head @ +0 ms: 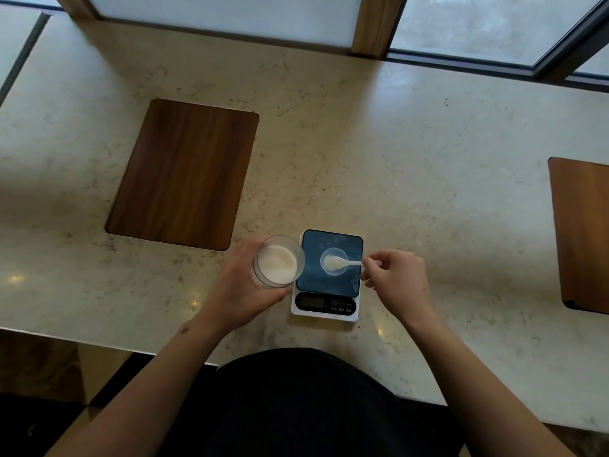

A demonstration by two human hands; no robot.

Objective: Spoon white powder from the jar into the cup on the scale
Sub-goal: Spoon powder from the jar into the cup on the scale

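Observation:
A clear jar of white powder is tilted toward me, gripped from the left by my left hand, just left of the scale. The small kitchen scale has a dark blue platform and a white base with a dark display at its front. A small clear cup stands on the platform. My right hand pinches the handle of a white spoon, whose bowl, loaded with powder, sits over the cup's mouth.
The scale rests on a pale marble counter near its front edge. A dark wooden inset panel lies to the back left, another wooden panel at the right edge. Windows run along the far side.

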